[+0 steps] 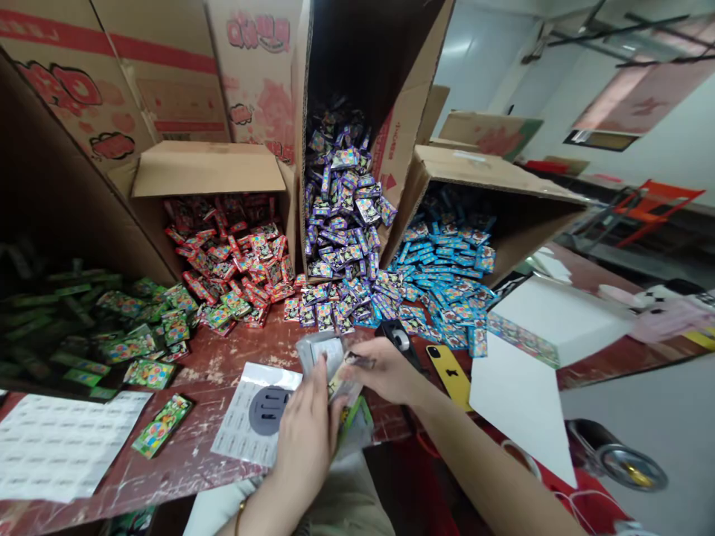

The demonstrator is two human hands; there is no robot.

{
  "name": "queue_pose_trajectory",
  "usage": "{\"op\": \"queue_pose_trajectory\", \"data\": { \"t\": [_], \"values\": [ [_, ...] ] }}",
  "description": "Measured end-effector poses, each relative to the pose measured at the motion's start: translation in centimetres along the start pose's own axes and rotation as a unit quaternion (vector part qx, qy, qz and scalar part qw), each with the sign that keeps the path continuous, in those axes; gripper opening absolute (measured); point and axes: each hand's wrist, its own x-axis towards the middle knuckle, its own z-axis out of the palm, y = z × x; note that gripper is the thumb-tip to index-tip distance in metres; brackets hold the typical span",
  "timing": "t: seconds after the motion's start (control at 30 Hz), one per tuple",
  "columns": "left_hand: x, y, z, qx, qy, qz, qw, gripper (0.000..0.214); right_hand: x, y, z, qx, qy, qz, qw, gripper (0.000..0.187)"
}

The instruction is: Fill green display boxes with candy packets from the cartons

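Note:
Over the table's front edge, my left hand (304, 432) and my right hand (388, 370) are close together on a crinkled clear plastic bag (306, 351). The bag has something pale at its upper end. A green packet (353, 417) shows through the plastic beneath my right hand. My left fingers press along the near side of the bag, while my right fingers are bent in a pinch on its other side. Below my left wrist and to its left lies a label sheet (240, 417) with a grey round piece (269, 409) on it.
Cardboard boxes spill small green (131, 346), red (260, 257), purple (340, 223) and blue packets (441, 253) onto the red table. A loose green box (163, 424) lies by a white label sheet (67, 443). At right are a yellow phone (450, 376) and an open white carton (519, 409).

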Motion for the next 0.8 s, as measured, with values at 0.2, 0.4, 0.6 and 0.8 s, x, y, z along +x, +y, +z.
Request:
{"op": "queue_pose_trajectory", "data": {
  "t": [0.2,0.4,0.6,0.8],
  "values": [
    [-0.1,-0.6,-3.6,-0.065,-0.138,0.039,0.987,0.027,-4.3,-3.3,3.1,-0.166,0.217,-0.085,0.958,0.019],
    [0.8,-1.1,-6.9,-0.088,-0.231,0.057,0.967,0.023,-4.2,-3.6,0.9,-0.264,0.029,-0.145,0.953,0.019],
    [-1.5,-4.4,-6.9,-0.11,-0.279,-0.012,0.954,0.029,-2.4,-4.2,-1.6,-0.237,0.049,-0.132,0.961,0.024],
    [0.5,-3.2,-4.4,-0.192,-0.154,-0.098,0.964,0.041,-1.9,-5.8,2.5,-0.157,0.112,-0.088,0.977,0.012]
  ]
}}
